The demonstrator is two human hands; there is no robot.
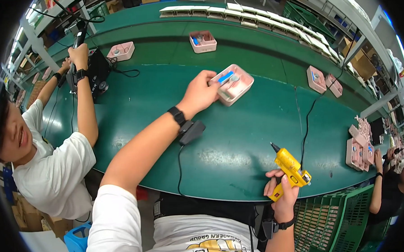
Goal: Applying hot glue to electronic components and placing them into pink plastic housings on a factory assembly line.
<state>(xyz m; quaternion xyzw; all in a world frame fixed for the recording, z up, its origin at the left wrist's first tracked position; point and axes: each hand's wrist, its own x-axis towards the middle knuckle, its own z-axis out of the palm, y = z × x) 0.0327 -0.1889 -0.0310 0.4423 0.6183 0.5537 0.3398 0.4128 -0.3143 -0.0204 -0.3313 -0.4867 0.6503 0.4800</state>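
Note:
My left hand [200,94] reaches out over the green bench and grips the near-left wall of a pink plastic housing [242,90]. Inside that open housing lie a blue part [225,77] and a small round grey part [234,78]. Close to the bench's front edge, my right hand [283,190] is wrapped round the handle of a yellow hot glue gun [290,167]. Its dark nozzle points up and to the left, away from the housing's side, and a black cord runs off from its rear.
More pink housings [203,48] stand along the far belt [162,42], with others [316,79] at the right. A co-worker [54,159] at left holds a tool beside a black box [98,72]. Green crates [337,219] stand at lower right. White pieces [251,15] line the back.

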